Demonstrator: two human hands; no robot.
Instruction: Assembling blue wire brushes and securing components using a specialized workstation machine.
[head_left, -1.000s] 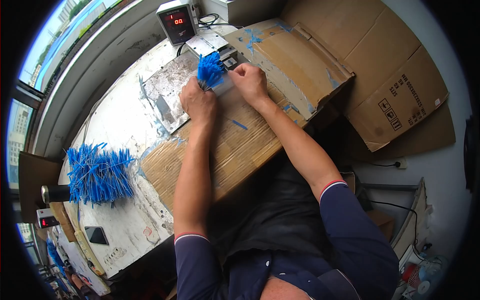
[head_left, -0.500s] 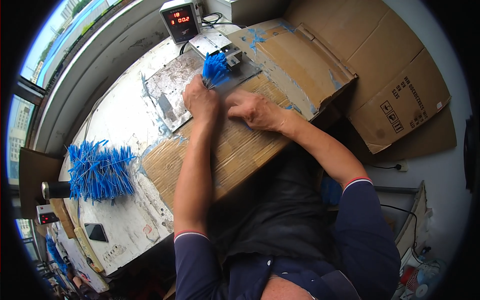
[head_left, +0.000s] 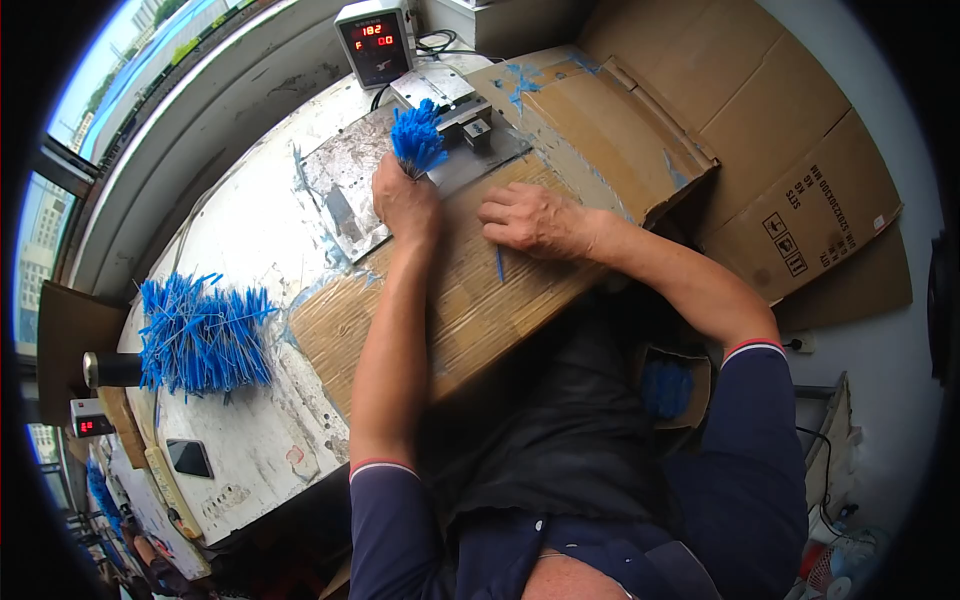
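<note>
Left grip [head_left: 407, 208] around one bundle [head_left: 418, 138]

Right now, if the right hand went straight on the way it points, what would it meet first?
Probably the left hand, near its wrist; it lies across that line, holding the bundle of thin blue-tipped strands. Depth is unclear, so the right hand might pass above.

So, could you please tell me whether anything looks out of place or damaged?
One blue strip lies on the cardboard near the right hand, apart from the blue bunch in the left hand. The white tabletop looks scuffed and stained.
</note>
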